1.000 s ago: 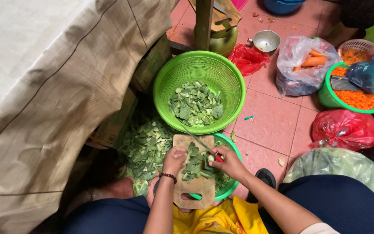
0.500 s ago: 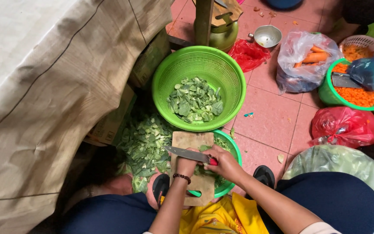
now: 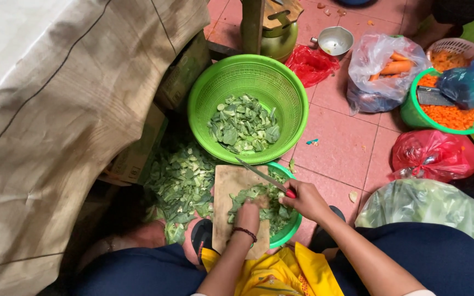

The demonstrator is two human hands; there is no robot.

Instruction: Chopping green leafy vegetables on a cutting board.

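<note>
Fingers [image 3: 302, 193] of the right hand [image 3: 305, 200] wrapped tight around the red handle of a steel-bladed kitchen knife [image 3: 263, 177]; blade runs up and to the left from the fist, tip over the far edge of the pale rectangular wooden cutting board [image 3: 227, 183]. Left hand [image 3: 247, 215] lies palm down on a bunch of green leafy vegetables [image 3: 259, 200] at the board's right edge — fingers curled and pressing on the leaves, closed on nothing I can make out. A dark bead bracelet [image 3: 245, 233] sits on the left wrist.

The board rests across a small green plastic basin [image 3: 287, 233], whose rim shows at the board's right and near side. Just beyond the board's far edge, touching or nearly so, stands a large round green plastic colander [image 3: 281, 87] holding chopped leaf pieces [image 3: 243, 123]. Left of the board, a loose heap of cut greens [image 3: 179, 178] lies on the floor.

Pink tiled floor [image 3: 341, 142] carries the rest: a red plastic bag [image 3: 434, 155] and a clear bag of greens [image 3: 434, 205] to the right, a clear bag of whole carrots [image 3: 382, 68] and a green bowl of sliced carrot [image 3: 448, 116] towards the far right corner — well apart from the board. A beige cloth sheet [image 3: 56, 120] covers the left side.
</note>
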